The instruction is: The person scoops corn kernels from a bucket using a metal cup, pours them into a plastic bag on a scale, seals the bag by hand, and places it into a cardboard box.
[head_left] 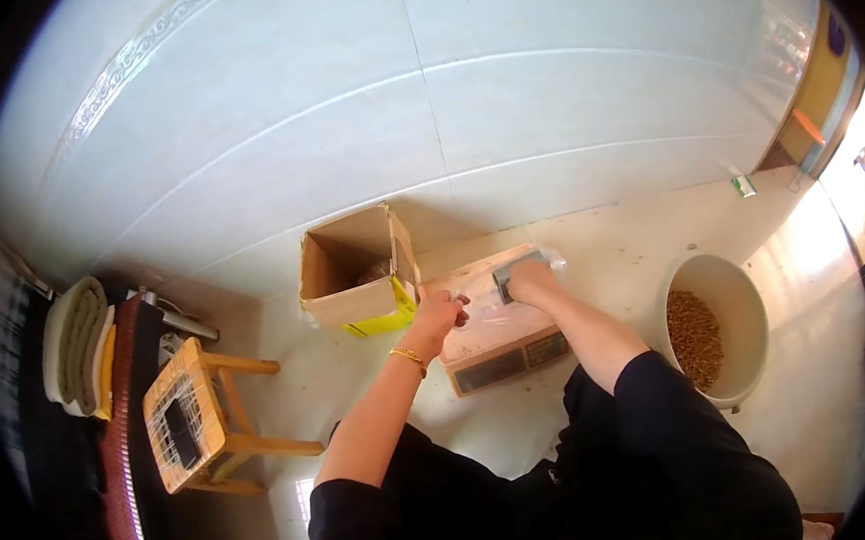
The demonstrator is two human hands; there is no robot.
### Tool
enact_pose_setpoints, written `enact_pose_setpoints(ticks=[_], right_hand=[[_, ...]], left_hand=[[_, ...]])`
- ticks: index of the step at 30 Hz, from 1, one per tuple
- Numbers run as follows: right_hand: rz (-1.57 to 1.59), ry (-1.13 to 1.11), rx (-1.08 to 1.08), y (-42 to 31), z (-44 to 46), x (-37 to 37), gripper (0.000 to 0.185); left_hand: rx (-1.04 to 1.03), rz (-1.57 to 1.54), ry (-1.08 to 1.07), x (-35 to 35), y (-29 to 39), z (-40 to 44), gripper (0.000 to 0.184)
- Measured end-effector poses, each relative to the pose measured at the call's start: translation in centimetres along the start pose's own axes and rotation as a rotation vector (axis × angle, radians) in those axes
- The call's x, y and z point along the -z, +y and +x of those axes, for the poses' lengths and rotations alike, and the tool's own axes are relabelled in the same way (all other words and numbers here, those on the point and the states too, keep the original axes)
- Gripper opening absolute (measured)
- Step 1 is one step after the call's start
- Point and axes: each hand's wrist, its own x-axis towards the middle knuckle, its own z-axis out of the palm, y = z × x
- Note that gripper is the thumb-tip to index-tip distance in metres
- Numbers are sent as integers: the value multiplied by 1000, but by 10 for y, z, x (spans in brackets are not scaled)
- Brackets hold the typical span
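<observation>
An orange weighing scale [504, 363] with dark display panels stands on the floor in front of me. On its top lies a clear plastic bag [496, 314]. My left hand [439, 320], with a gold bracelet at the wrist, is closed on the bag's left side. My right hand [532, 281] is closed round a small dark grey object [503, 285] at the back right of the scale; what it is cannot be made out. Clear plastic shows just beyond that hand.
An open cardboard box [354, 301] stands behind and left of the scale. A white bucket [748, 333] holding brown pellets [693, 337] is at the right. At the left are a wooden stool [239, 444] with a phone [180, 433] and folded cloths [77, 345]. A tiled wall rises behind.
</observation>
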Motion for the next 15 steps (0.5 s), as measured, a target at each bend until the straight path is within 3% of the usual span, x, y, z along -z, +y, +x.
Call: enact_pose_setpoints(ticks=[1, 4, 8, 10, 15], right_hand=[[-40, 11, 10, -2, 0, 3, 25], [-83, 38, 36, -6, 2, -2, 21], [-120, 74, 48, -9, 5, -12, 17], [-175, 30, 47, -12, 7, -17, 17], [-316, -64, 55, -27, 3, -9, 17]], left_hand=[[-64, 202, -28, 1, -3, 4, 18], [-120, 344, -81, 0, -8, 11, 17], [-92, 325, -50, 0, -14, 16, 18], [84, 372, -73, 1, -12, 19, 19], [32, 274, -111, -4, -2, 24, 21]])
